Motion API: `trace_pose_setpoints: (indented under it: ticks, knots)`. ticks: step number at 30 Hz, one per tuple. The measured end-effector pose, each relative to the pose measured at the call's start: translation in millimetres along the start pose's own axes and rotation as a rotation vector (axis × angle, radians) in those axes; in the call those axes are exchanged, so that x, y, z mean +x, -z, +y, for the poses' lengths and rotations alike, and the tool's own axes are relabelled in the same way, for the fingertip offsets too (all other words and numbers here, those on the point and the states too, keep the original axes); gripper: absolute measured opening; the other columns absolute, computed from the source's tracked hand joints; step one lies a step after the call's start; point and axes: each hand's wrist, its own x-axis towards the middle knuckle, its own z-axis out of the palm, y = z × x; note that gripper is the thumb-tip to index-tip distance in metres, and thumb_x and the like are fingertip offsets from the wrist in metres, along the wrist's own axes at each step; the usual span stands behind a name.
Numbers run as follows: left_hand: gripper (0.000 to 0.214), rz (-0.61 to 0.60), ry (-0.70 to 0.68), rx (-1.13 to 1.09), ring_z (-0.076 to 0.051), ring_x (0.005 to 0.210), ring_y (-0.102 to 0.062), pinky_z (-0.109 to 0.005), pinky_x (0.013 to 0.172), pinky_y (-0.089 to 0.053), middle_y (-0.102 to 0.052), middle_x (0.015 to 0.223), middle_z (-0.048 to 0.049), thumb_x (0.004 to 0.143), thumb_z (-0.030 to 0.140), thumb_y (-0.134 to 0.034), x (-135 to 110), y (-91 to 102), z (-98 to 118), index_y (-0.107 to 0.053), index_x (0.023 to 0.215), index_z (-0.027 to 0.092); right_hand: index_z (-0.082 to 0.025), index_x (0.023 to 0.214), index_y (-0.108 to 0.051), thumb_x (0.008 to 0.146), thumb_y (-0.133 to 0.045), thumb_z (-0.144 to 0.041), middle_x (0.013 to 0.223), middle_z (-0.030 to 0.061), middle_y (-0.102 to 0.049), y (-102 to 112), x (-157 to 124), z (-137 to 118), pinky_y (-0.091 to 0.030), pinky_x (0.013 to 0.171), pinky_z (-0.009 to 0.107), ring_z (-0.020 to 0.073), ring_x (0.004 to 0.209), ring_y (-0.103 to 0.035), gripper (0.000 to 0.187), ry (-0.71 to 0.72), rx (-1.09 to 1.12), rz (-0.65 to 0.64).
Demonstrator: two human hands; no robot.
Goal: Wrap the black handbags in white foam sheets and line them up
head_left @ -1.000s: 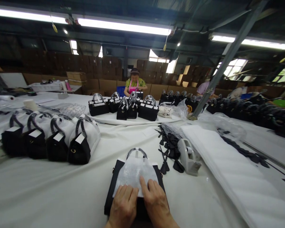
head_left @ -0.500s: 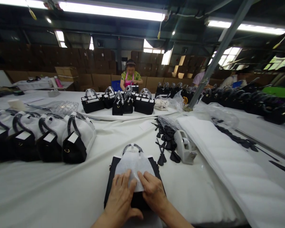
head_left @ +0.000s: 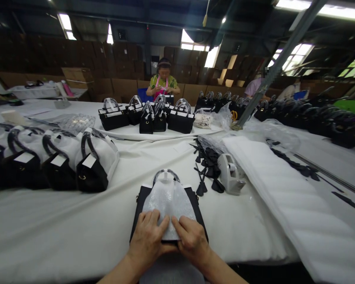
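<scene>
Pressing hands: left hand [head_left: 148, 236] and right hand [head_left: 193, 238] rest side by side on the lower part of the white sheet [head_left: 169, 199], fingers bent and gathered, inner sides almost meeting; whether either pinches the sheet's edge, the view does not show.
Bag under the hands: a black bag [head_left: 200, 221] lies leaning back on the white cloth [head_left: 62, 236], directly in front of the person, its film-wrapped handles [head_left: 176, 176] pointing away; the sheet covers the middle of its near face and leaves black at both sides.
Good handling of the sheet: both hands best press evenly, working from the middle outward; the thin sheet likely creases or slides askew if one side pulls harder.
Care for the bag: light fingertips seem wiser than nails, and the handles are best left undisturbed.
Beside the bag: a tape dispenser [head_left: 230, 177] and loose black pieces [head_left: 207, 167] lie beyond it to the right; wrapped bags [head_left: 91, 175] stand in a row to the left.
Change in the left hand: half a second ago its fingers spread flatter, thumb out; now they draw in, thumb towards the right hand.
Change in view: far bags [head_left: 181, 118] sit higher, probably from a head tilt.
</scene>
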Motion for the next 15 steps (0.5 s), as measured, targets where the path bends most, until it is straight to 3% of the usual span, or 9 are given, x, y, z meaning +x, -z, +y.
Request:
trace_pose_setpoints:
  ticks: [3, 5, 8, 11, 15]
  knots:
    - [0.053, -0.024, -0.026, 0.005, -0.024, 0.086, -0.054, -0.039, 0.078, -0.039, -0.057, 0.096, -0.0074, 0.071, 0.066, -0.061, 0.1, -0.3, -2.3, -0.061, 0.105, 0.025, -0.008, 0.107, -0.061, 0.078, -0.040, -0.007, 0.068, 0.0037, -0.050, -2.2, -0.5, -0.4, -0.037, 0.053, 0.027, 0.0148, 0.059, -0.045, 0.036, -0.018, -0.007, -0.017]
    - [0.059, -0.041, -0.049, 0.021, -0.026, 0.097, -0.054, -0.041, 0.084, -0.041, -0.054, 0.117, -0.0121, 0.068, 0.067, -0.064, 0.5, 0.5, -3.6, -0.060, 0.108, 0.025, -0.007, 0.107, -0.062, 0.079, -0.043, -0.013, 0.069, 0.0042, -0.050, -2.4, 0.0, -0.7, -0.038, 0.055, 0.028, 0.0154, 0.060, -0.046, 0.035, -0.034, -0.003, -0.063]
    - [0.079, -0.094, -0.118, 0.092, -0.036, 0.121, -0.043, -0.054, 0.098, -0.035, -0.034, 0.146, -0.0152, 0.057, 0.075, -0.066, -2.3, 1.4, -3.3, -0.056, 0.116, 0.023, -0.007, 0.110, -0.062, 0.078, -0.046, -0.019, 0.072, 0.0049, -0.052, 0.8, -2.1, -3.3, -0.041, 0.059, 0.029, 0.0164, 0.064, -0.047, 0.038, -0.067, 0.015, -0.129]
    - [0.087, -0.153, -0.157, 0.193, -0.043, 0.133, -0.028, -0.065, 0.104, -0.024, -0.031, 0.150, -0.0142, 0.055, 0.074, -0.068, -10.6, -1.5, -1.1, -0.052, 0.122, 0.021, -0.012, 0.116, -0.061, 0.080, -0.048, -0.020, 0.077, 0.0056, -0.054, 7.9, -10.0, -6.5, -0.043, 0.065, 0.030, 0.0171, 0.069, -0.049, 0.039, -0.106, 0.034, -0.137]
    - [0.070, -0.163, -0.133, 0.267, -0.042, 0.132, -0.033, -0.063, 0.104, -0.028, -0.036, 0.148, -0.0111, 0.067, 0.059, -0.070, -17.0, -8.8, -0.6, -0.051, 0.124, 0.022, -0.024, 0.123, -0.060, 0.085, -0.055, -0.030, 0.111, 0.0120, -0.058, 12.8, -19.6, -2.9, -0.043, 0.081, 0.040, 0.0243, 0.097, -0.053, 0.039, -0.154, -0.021, -0.080]
